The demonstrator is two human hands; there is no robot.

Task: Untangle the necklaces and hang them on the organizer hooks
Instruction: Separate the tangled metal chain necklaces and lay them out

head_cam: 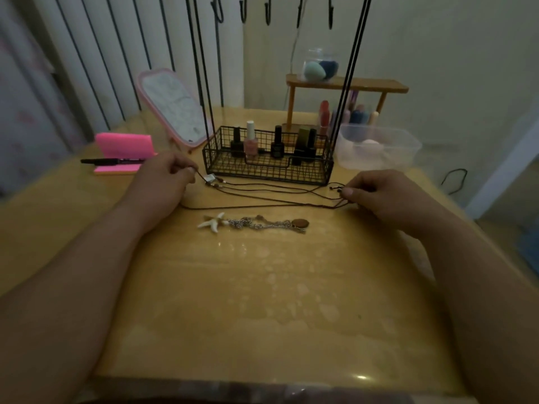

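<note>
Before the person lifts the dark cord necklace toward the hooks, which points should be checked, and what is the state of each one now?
1. Left hand pinches the pendant end of the cord necklace: ok.
2. Right hand pinches the other end: ok.
3. Cord strands free of crossings: not ok, they cross near the right hand.
4. Cord apart from the chain necklace with the starfish: ok, that one lies separately, nearer the person.
5. Organizer hooks free: ok, nothing hangs on the visible ones.
6. Cord clear of the wire basket: cannot tell, it runs close along the front.
</note>
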